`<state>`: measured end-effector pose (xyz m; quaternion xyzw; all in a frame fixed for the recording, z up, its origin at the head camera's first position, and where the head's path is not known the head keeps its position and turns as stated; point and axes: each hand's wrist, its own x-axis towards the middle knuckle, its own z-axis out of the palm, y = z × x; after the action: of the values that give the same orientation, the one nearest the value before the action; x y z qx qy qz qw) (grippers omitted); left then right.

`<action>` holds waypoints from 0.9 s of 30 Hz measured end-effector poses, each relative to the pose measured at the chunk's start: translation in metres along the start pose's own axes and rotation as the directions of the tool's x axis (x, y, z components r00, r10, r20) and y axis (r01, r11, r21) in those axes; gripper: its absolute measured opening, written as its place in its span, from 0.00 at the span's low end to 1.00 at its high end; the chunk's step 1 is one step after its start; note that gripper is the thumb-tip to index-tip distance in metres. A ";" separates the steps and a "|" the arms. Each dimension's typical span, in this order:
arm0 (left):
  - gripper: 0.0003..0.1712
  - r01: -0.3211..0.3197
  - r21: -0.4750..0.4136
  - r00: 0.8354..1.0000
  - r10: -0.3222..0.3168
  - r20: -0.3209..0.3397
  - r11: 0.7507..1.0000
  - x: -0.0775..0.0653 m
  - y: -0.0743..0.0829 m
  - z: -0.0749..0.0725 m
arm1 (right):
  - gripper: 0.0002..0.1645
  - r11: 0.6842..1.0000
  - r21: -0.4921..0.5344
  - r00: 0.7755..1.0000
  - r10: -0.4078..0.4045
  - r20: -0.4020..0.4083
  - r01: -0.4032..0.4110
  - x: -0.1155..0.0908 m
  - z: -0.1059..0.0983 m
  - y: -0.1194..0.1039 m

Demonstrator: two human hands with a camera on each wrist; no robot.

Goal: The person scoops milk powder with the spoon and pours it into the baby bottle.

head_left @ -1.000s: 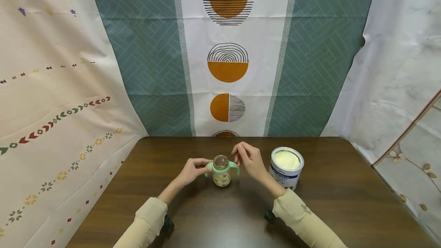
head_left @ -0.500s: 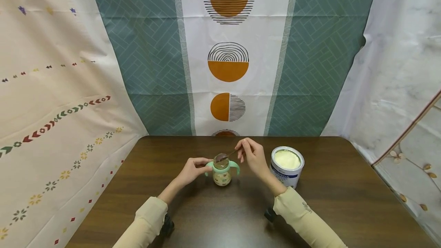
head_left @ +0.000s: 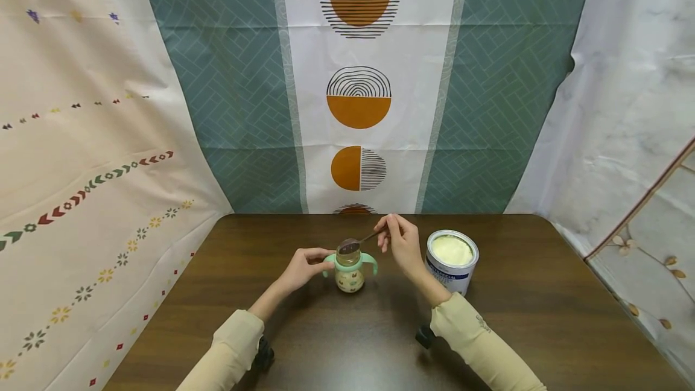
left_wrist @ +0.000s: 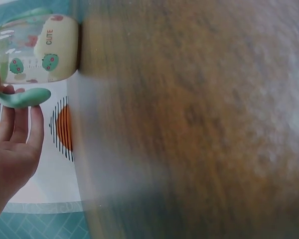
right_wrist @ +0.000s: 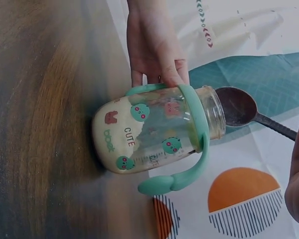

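Note:
A clear baby bottle (head_left: 350, 279) with green side handles stands upright and uncapped on the table, pale powder inside it. My left hand (head_left: 301, 269) grips the bottle's left handle (left_wrist: 25, 97), fingers curled behind it in the left wrist view. My right hand (head_left: 403, 245) pinches the handle of a dark measuring spoon (right_wrist: 237, 107). The spoon's bowl is at the bottle's open mouth (right_wrist: 215, 112), tilted; whether it touches the rim I cannot tell.
To the right of my right hand stands an open tin (head_left: 452, 263) of pale powder, partly behind my forearm. The brown wooden table (head_left: 336, 343) ends at patterned cloths hanging behind and at both sides.
My right hand has risen and moved slightly right, lifting the measuring spoon so its bowl and handle show above the bottle's mouth. The left hand and bottle have stayed in place.

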<state>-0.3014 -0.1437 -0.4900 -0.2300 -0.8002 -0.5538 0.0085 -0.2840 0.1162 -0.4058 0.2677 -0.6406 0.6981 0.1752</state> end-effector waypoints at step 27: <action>0.18 0.020 0.022 1.000 -0.020 -0.003 1.000 -0.004 0.023 0.002 | 0.21 0.823 0.475 0.872 0.446 -0.204 -0.310 0.011 -0.009 0.018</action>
<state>-0.2887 -0.1370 -0.4712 -0.2213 -0.8085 -0.5452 0.0068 -0.3047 0.1217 -0.4141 0.0541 -0.4769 0.8748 0.0657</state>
